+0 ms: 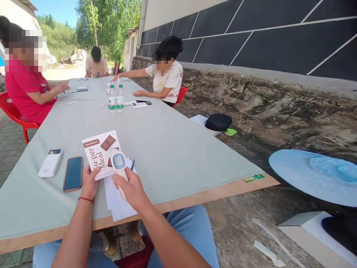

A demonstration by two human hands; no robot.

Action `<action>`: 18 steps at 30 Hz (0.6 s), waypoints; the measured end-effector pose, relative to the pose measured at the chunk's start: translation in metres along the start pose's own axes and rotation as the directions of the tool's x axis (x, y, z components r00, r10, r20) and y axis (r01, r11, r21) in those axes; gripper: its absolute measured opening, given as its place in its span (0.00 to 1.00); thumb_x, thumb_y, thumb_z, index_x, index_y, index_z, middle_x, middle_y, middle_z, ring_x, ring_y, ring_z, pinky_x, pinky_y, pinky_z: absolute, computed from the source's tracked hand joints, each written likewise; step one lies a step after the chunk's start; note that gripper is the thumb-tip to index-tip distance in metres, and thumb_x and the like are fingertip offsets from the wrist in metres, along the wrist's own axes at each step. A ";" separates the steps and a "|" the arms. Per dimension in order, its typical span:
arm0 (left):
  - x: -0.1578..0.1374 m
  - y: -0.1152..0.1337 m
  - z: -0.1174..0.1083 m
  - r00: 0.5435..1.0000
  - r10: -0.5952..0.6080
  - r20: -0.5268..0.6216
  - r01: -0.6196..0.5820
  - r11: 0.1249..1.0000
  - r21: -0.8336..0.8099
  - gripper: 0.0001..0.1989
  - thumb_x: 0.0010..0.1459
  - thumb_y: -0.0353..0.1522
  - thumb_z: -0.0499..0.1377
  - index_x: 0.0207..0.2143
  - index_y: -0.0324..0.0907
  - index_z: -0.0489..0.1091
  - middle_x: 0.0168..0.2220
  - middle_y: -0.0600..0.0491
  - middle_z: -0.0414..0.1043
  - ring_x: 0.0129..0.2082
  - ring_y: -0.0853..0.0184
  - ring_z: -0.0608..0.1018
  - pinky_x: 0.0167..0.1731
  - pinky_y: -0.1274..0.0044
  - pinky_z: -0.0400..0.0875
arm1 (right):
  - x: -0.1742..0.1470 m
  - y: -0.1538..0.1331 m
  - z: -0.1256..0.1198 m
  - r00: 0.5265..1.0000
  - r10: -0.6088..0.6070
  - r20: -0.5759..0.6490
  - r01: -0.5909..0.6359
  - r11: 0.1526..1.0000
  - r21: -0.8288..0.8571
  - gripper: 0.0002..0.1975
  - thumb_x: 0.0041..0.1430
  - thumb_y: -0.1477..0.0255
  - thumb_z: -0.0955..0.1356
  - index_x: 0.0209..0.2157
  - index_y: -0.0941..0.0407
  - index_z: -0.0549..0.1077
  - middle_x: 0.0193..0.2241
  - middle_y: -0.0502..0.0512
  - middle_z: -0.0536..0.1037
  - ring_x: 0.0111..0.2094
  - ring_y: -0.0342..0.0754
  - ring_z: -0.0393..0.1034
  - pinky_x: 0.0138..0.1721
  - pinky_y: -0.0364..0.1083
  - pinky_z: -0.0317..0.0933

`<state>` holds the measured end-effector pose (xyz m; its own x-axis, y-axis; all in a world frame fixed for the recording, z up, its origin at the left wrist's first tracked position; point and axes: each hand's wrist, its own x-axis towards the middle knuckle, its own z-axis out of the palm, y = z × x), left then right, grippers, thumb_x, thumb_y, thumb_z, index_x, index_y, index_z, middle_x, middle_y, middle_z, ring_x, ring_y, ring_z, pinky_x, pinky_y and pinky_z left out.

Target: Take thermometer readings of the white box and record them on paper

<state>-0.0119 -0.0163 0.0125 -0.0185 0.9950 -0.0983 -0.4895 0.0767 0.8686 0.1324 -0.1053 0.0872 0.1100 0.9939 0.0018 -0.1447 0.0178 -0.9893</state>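
Gently hold the pack [96, 152] steady in pinched left fingers [96, 172] and the gadget [119, 163] in curled right fingers [129, 174].

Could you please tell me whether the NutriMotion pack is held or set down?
Held: the left grip has the pack, thumb over its near edge.

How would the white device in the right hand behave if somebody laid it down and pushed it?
The white device is probably stiff, since it looks like hard plastic. It may slide easily, as its surface appears smooth, and could rock or turn, given its rounded outline.
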 end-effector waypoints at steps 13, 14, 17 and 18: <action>0.011 -0.005 -0.006 0.986 0.121 -0.112 -0.117 0.992 0.042 0.28 0.35 0.37 0.75 0.41 0.41 0.74 0.41 0.49 0.78 0.38 0.63 0.80 0.39 0.74 0.75 | -0.019 -0.077 0.001 0.973 -0.224 0.056 0.216 0.969 0.120 0.11 0.51 0.63 0.67 0.34 0.55 0.72 0.21 0.47 0.66 0.25 0.43 0.61 0.26 0.42 0.56; 0.011 -0.005 -0.006 0.987 0.123 -0.102 -0.120 0.992 0.037 0.28 0.35 0.37 0.75 0.41 0.41 0.74 0.42 0.49 0.78 0.39 0.63 0.79 0.40 0.74 0.75 | -0.020 -0.076 0.001 0.974 -0.218 0.056 0.211 0.972 0.107 0.12 0.51 0.62 0.67 0.34 0.55 0.72 0.22 0.47 0.66 0.26 0.44 0.61 0.26 0.43 0.56; 0.009 -0.002 -0.006 0.991 0.117 -0.070 -0.116 0.993 0.018 0.28 0.37 0.36 0.74 0.42 0.42 0.72 0.44 0.49 0.77 0.42 0.62 0.79 0.42 0.74 0.74 | -0.019 -0.069 -0.006 0.977 -0.209 0.036 0.208 0.977 0.038 0.14 0.52 0.60 0.67 0.35 0.55 0.73 0.23 0.48 0.68 0.26 0.45 0.61 0.27 0.44 0.57; 0.009 -0.002 -0.006 0.991 0.114 -0.063 -0.113 0.993 0.020 0.28 0.37 0.35 0.74 0.43 0.43 0.72 0.45 0.49 0.76 0.43 0.62 0.78 0.42 0.73 0.74 | -0.017 -0.064 -0.011 0.975 -0.221 0.017 0.221 0.975 0.004 0.15 0.52 0.59 0.67 0.35 0.55 0.73 0.23 0.48 0.68 0.26 0.45 0.61 0.28 0.44 0.58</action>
<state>-0.0163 -0.0083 0.0071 -0.1294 0.9912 -0.0288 -0.4668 -0.0353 0.8836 0.1508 -0.1241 0.1485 0.1230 0.9671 0.2226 -0.1206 0.2372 -0.9639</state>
